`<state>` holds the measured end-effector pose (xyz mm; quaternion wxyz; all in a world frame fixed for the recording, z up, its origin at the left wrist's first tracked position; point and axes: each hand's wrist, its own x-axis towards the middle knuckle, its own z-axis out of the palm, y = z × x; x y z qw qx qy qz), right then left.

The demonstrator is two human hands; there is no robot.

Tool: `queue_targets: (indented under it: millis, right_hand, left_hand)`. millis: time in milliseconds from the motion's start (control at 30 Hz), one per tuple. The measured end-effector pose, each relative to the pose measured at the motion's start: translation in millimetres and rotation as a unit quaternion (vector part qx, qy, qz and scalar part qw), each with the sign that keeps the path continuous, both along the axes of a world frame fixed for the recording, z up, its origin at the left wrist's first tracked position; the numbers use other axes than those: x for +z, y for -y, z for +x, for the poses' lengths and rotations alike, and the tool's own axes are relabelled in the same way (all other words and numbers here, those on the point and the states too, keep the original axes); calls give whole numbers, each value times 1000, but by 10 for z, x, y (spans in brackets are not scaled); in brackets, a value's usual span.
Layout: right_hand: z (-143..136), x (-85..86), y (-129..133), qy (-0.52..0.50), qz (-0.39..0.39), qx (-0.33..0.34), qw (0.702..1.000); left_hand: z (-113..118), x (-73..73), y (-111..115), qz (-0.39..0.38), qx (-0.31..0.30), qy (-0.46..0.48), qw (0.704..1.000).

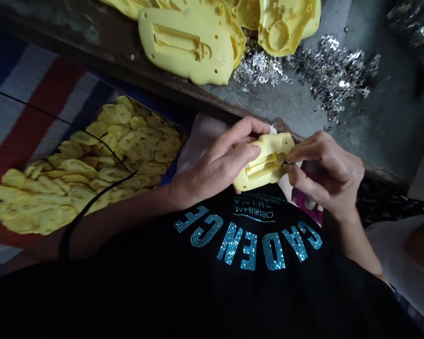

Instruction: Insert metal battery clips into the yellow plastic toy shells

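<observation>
My left hand (229, 157) is closed around a yellow plastic shell (268, 141) with a battery compartment, held just in front of my chest below the table edge. A white wrap shows at the tip of one left finger. My right hand (325, 167) pinches a small metal battery contact (286, 161) between thumb and forefinger at the right end of the compartment. The fingertips partly hide the contact, and I cannot tell whether it is seated in the slot.
More yellow shells (187, 44) lie on the table, beside a pile of loose metal contacts (335, 70). At the lower left, a large heap of yellow plastic parts (116, 146) rests on striped cloth (38, 99). A black cord (102, 188) crosses in front of that heap.
</observation>
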<state>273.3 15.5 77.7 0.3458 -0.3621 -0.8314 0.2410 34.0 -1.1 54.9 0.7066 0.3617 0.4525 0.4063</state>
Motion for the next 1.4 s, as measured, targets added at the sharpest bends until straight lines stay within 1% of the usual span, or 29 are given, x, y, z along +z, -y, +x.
queue_targets:
  millis: [167, 333, 500, 700, 767, 900, 1000, 1100, 1167, 1267, 1333, 1400]
  right_hand:
    - [14, 96, 14, 84, 34, 17, 996]
    - [37, 160, 53, 191, 72, 10, 979]
    - [6, 177, 92, 229, 83, 2, 970]
    - [-35, 140, 131, 235, 90, -14, 968]
    - [-41, 126, 147, 243, 91, -17, 965]
    - [-35, 118, 197, 245, 121, -22, 962]
    - [-14, 107, 234, 209, 116, -50, 970]
    - [4, 64, 223, 151, 118, -87, 978]
    - [11, 13, 181, 109, 98, -103, 984]
    - [36, -99, 92, 42, -3, -119, 992]
    - [67, -188, 38, 4, -66, -125, 990]
    - [99, -274, 2, -23, -105, -120, 987]
  left_hand:
    - [13, 43, 9, -3, -9, -9, 1000]
    - [19, 49, 13, -2, -20, -7, 1000]
    - [9, 62, 6, 7, -25, -22, 999]
    - [-4, 103, 3, 17, -22, -39, 999]
    - [-1, 95, 4, 2, -12, -34, 999]
    - [20, 48, -1, -29, 10, -14, 999]
    - [35, 21, -6, -26, 18, -6, 999]
    - [34, 27, 3, -12, 17, -12, 1000]
    - [27, 49, 21, 10, 10, -23, 1000]
    - [27, 104, 58, 45, 8, -43, 998]
    - [40, 152, 85, 39, 15, -41, 998]
    - [57, 201, 107, 11, 24, -30, 999]
